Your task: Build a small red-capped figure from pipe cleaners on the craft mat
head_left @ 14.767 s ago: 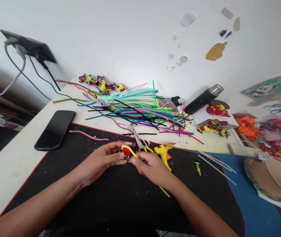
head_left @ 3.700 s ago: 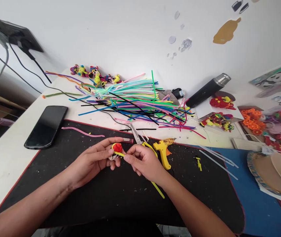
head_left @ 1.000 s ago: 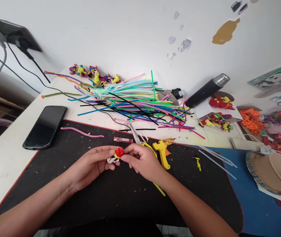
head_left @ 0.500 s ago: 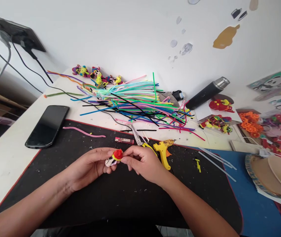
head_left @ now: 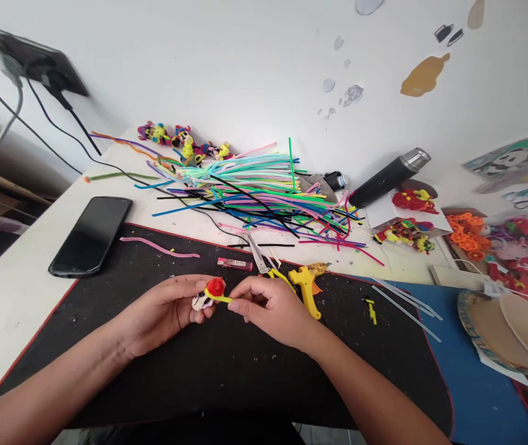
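Observation:
Between the thumb and fingers of my left hand (head_left: pixel 171 309) is a small pipe-cleaner figure (head_left: pixel 201 301), whitish with dark marks and a red top. A yellow pipe cleaner (head_left: pixel 222 299) runs round the base of the red part and sticks out to the right. My right hand (head_left: pixel 268 306) pinches its free end between thumb and forefinger. Both hands are above the black mat (head_left: pixel 190 383). Just beyond my right hand lie scissors (head_left: pixel 258 254) with yellow handles and a yellow hot glue gun (head_left: pixel 308 285).
A red lighter (head_left: pixel 235 264) and a pink pipe cleaner (head_left: pixel 159 248) lie on the mat. The phone (head_left: pixel 91 235) is at left. Behind are a heap of pipe cleaners (head_left: pixel 250 185), several finished figures (head_left: pixel 183 139) and a black flask (head_left: pixel 389 177). Glue sticks (head_left: pixel 407 312) lie at right.
My left hand has shifted slightly left with the figure, away from my right hand. More of the yellow pipe cleaner now shows stretched between the two hands.

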### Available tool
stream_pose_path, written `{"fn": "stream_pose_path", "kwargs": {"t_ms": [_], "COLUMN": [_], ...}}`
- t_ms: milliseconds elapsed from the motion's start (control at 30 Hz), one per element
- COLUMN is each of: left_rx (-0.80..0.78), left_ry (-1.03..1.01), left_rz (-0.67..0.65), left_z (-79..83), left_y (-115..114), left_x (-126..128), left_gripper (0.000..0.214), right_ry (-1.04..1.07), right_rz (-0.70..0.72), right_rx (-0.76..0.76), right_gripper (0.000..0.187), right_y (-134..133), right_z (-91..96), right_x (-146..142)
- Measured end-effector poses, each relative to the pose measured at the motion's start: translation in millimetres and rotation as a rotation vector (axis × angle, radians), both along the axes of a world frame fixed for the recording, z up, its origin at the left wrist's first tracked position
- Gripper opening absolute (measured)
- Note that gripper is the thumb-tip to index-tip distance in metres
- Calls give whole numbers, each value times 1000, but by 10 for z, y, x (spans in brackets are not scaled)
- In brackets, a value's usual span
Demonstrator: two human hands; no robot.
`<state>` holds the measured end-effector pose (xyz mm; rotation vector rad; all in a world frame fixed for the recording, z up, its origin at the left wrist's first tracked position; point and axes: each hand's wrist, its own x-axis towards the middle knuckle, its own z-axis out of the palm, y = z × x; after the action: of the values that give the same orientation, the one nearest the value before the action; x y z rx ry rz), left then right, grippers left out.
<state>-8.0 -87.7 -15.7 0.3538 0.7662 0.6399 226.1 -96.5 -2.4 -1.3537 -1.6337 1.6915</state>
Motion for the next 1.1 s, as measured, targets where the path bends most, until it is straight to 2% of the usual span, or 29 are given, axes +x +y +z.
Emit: {"fn": "stream_pose_path", "kwargs": {"t_ms": [400, 833, 1100], "left_rx": [-35, -65, -112], "left_ry": [-51, -74, -70], "left_rz": [-57, 52, 107], "left_z": [54, 69, 57], "left_y": [-53, -87, -111], "left_x": [33, 101, 153], "left_gripper": [21, 27, 19], "right_ry": [10, 171, 130], "right_rz": [-7, -111, -123], "right_rx": [-6, -128, -20], "right_gripper": [20, 29, 20], "right_y": [34, 8, -15], "right_z": [21, -47, -88], "right_x": [-29, -118, -105]}}
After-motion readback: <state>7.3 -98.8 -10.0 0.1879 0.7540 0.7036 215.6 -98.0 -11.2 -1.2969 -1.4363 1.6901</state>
